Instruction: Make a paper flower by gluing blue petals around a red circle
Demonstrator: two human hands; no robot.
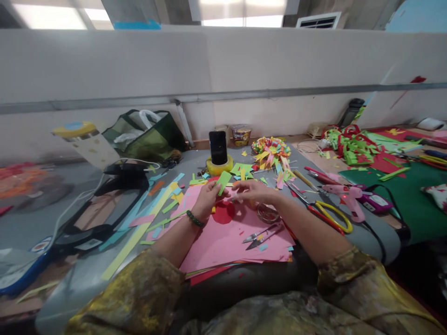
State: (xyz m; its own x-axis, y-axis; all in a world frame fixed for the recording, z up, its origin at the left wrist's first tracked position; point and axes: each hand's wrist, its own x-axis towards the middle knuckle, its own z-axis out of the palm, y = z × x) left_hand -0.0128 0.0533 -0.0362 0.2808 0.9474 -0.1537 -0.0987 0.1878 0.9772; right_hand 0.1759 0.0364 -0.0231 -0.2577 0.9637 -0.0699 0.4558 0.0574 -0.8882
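Note:
My left hand (208,194), with a green beaded bracelet at the wrist, pinches a light green paper piece (224,182) above a stack of pink paper (209,244). Just to the right, my right hand (249,191) has its fingers bent close together near the left fingertips; whether anything small is between them cannot be made out. Below both hands a red paper disc (223,213) lies on the pink sheets. Small thread snips (261,236) rest on the pink paper below my right wrist, and a roll of clear tape (268,213) sits beside that wrist.
A phone (218,148) stands in a yellow tape roll (219,166) beyond my hands. Colourful paper strips (270,151) are heaped behind. At the right lie yellow-handled scissors (334,216) and a pink glue gun (349,200). A green bag (153,135) and a tumbler (87,144) stand at the left.

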